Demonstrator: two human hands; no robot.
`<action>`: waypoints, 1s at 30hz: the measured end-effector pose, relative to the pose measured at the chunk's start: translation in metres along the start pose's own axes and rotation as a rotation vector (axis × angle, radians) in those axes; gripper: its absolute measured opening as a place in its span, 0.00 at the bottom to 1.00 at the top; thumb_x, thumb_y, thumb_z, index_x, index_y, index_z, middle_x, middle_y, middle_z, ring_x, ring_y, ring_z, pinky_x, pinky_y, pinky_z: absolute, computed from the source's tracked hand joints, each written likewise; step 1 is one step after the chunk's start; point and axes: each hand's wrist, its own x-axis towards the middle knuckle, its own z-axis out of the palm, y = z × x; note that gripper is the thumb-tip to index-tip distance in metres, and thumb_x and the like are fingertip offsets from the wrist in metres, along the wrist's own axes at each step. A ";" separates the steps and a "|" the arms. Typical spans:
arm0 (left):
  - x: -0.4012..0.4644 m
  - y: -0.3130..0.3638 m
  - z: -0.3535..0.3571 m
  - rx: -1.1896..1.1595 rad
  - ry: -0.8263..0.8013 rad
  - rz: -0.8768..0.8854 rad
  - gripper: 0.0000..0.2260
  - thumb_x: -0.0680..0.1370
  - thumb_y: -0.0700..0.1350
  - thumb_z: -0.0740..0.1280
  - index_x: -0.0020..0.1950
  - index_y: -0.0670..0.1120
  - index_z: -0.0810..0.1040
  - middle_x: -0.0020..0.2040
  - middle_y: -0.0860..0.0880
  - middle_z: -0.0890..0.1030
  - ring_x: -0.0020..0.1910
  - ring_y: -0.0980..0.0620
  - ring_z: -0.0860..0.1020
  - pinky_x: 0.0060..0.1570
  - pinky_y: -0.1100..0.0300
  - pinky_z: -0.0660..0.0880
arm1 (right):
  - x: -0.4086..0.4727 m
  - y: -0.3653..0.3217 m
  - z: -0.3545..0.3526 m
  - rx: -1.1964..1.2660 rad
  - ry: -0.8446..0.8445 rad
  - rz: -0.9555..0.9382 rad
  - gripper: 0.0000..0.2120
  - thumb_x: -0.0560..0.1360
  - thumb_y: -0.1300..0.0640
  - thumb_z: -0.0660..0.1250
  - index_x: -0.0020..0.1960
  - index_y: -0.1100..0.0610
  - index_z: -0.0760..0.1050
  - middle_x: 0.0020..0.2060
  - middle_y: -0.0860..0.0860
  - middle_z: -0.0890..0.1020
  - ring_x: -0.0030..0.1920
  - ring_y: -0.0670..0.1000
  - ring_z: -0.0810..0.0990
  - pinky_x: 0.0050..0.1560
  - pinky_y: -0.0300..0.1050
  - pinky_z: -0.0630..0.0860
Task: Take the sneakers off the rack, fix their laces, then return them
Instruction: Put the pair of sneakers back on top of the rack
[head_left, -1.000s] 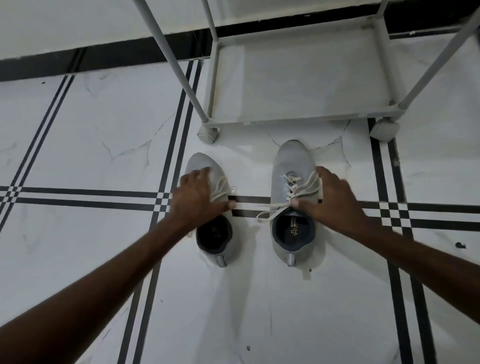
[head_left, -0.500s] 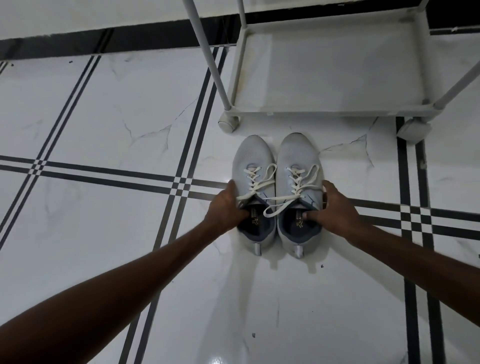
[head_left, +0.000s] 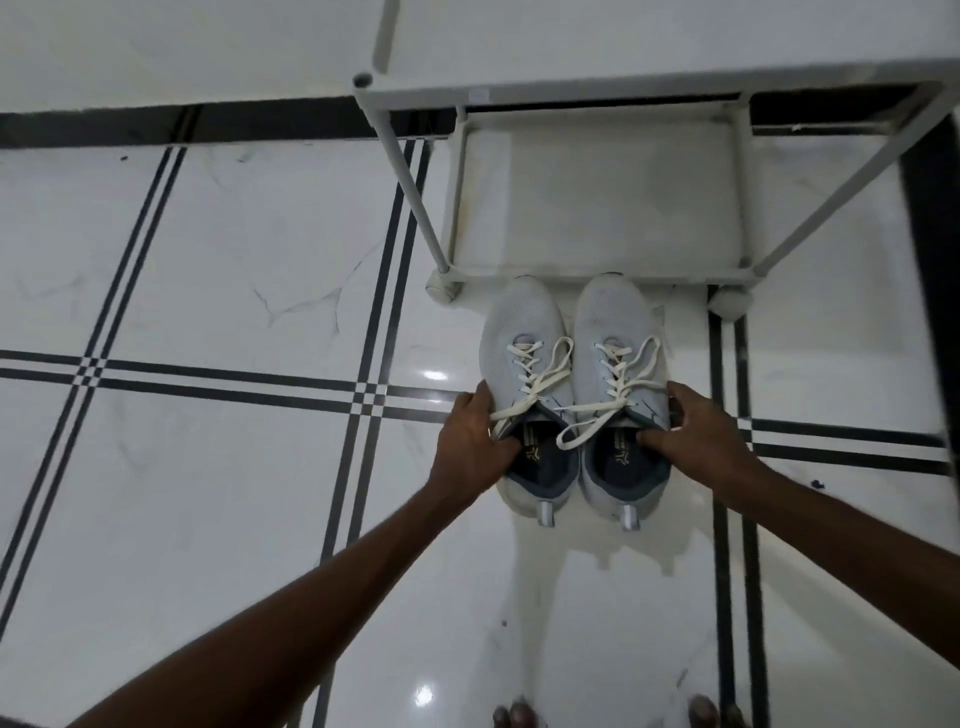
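Two pale grey sneakers with cream laces stand side by side on the floor, toes toward the rack. My left hand (head_left: 474, 441) grips the left sneaker (head_left: 524, 338) at its collar, thumb inside the opening. My right hand (head_left: 691, 434) holds the right sneaker (head_left: 615, 317) the same way on its outer side. The laces lie loose across both tongues, and one end trails over the right shoe's opening. The white rack (head_left: 597, 270) stands just beyond the toes, and its bottom shelf is bare.
White marble floor with black line bands (head_left: 218, 374) spreads all round. The rack's slanted legs (head_left: 410, 182) and its round feet (head_left: 441, 291) sit close to the sneaker toes. My toes (head_left: 519, 717) show at the bottom edge.
The two sneakers, apart a second ago, have been brought together side by side. Both hands shifted from the laces to gripping the collars, and the view rose to show the rack's upper shelf.
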 end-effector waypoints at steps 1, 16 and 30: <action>-0.007 0.017 -0.013 -0.007 -0.003 -0.001 0.22 0.67 0.44 0.69 0.61 0.45 0.72 0.49 0.45 0.74 0.48 0.47 0.74 0.44 0.58 0.72 | -0.014 -0.014 -0.015 0.005 0.005 0.002 0.24 0.68 0.61 0.75 0.63 0.57 0.75 0.50 0.54 0.82 0.51 0.57 0.80 0.51 0.48 0.76; -0.116 0.273 -0.263 -0.141 0.036 0.091 0.24 0.65 0.45 0.65 0.61 0.50 0.73 0.47 0.48 0.74 0.46 0.55 0.73 0.39 0.71 0.66 | -0.213 -0.273 -0.241 0.202 0.142 0.019 0.28 0.67 0.59 0.72 0.66 0.51 0.74 0.52 0.52 0.82 0.53 0.56 0.80 0.54 0.55 0.80; 0.001 0.392 -0.353 -0.100 0.113 0.163 0.12 0.68 0.40 0.68 0.47 0.49 0.68 0.42 0.46 0.73 0.37 0.54 0.70 0.34 0.63 0.64 | -0.113 -0.392 -0.332 0.274 0.209 0.006 0.22 0.71 0.67 0.67 0.63 0.57 0.74 0.54 0.58 0.81 0.54 0.60 0.79 0.58 0.58 0.78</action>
